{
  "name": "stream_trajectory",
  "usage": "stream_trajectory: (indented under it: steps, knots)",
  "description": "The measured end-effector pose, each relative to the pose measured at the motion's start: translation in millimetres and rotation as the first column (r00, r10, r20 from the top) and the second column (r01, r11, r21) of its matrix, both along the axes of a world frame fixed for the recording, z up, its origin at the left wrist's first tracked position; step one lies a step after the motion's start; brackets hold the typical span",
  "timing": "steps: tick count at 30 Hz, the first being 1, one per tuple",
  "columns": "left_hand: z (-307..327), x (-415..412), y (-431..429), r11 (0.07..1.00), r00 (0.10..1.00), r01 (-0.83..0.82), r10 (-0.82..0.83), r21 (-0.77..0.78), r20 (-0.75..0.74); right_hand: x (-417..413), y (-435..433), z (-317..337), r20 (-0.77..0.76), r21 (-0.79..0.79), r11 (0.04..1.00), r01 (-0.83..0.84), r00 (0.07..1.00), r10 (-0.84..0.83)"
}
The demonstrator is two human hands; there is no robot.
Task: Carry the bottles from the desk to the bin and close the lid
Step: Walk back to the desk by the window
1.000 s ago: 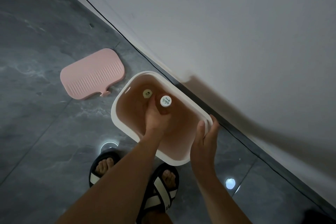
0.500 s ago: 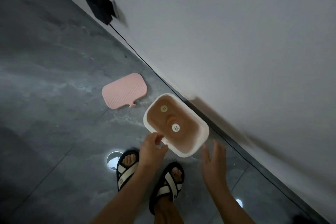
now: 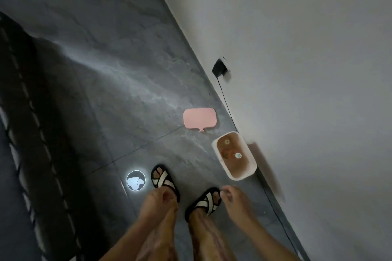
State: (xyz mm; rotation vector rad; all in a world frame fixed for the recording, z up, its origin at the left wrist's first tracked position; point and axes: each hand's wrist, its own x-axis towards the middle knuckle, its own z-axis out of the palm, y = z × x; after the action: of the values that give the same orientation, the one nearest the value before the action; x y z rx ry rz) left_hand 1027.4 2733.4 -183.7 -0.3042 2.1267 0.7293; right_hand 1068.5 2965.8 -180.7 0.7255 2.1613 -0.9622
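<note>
A white bin [image 3: 242, 176] with a pinkish inside stands open on the grey floor against the wall. Two bottles stand upright in it, one with a yellowish cap [image 3: 227, 141], one with a white cap [image 3: 238, 155]. The bin's pink lid [image 3: 199, 120] lies flat on the floor just beyond it, apart from the bin. My left hand [image 3: 158, 201] hangs over my left sandal with fingers loosely curled and nothing in it. My right hand [image 3: 235, 199] hovers below the bin, fingers apart, holding nothing.
My two feet in black-and-white sandals [image 3: 163, 181] stand left of the bin. A black plug [image 3: 219, 68] sits in the wall with a cable [image 3: 228, 106] running down along the skirting. A round light reflection [image 3: 136, 180] shines on the floor. A dark rug [image 3: 27, 133] lies at far left.
My left hand has left the white-capped bottle in the bin and both hands have pulled back. The view has risen, so the bin looks smaller and farther away.
</note>
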Motion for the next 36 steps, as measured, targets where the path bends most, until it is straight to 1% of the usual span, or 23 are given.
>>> stream_trajectory:
  steps: [5,8,12,17,23,26,30,34,36]
  knots:
    - [54.1,4.6,-70.2,0.997,0.997,-0.081,0.081,0.003,0.012,-39.2,-46.1,49.9,0.032,-0.012,0.983,-0.181,0.983,0.181]
    - [71.9,4.7,-114.6,0.992,0.993,-0.118,0.118,-0.038,0.003,-66.6,-75.6,68.9,0.053,-0.024,0.965,-0.261,0.964,0.262]
    - [89.1,-1.6,-162.3,0.978,0.980,-0.196,0.197,-0.067,0.003,-102.5,-108.9,90.9,0.056,-0.003,0.897,-0.442,0.896,0.441]
    - [95.4,-26.0,-196.2,0.970,0.972,-0.234,0.235,-0.064,0.011,-143.9,-128.2,103.7,0.154,0.068,0.822,-0.565,0.820,0.551]
    - [96.9,-100.3,-216.2,0.963,0.962,-0.266,0.263,-0.031,-0.073,-199.2,-136.8,105.9,0.141,0.199,0.768,-0.608,0.794,0.592]
    - [96.9,-156.1,-225.7,0.961,0.955,-0.276,0.270,-0.032,-0.123,-239.8,-147.1,97.6,0.179,0.135,0.800,-0.584,0.809,0.561]
    - [104.1,-235.4,-242.1,0.952,0.941,-0.302,0.290,-0.045,-0.177,-309.7,-161.2,94.5,0.159,0.097,0.811,-0.577,0.813,0.560]
    - [111.7,-295.3,-264.8,0.942,0.929,-0.334,0.321,-0.041,-0.184,-388.0,-179.8,93.5,0.134,0.088,0.818,-0.568,0.821,0.555]
    - [112.5,-316.6,-278.4,0.934,0.925,-0.353,0.341,-0.050,-0.167,-430.8,-196.9,95.0,0.138,0.060,0.790,-0.611,0.788,0.599]
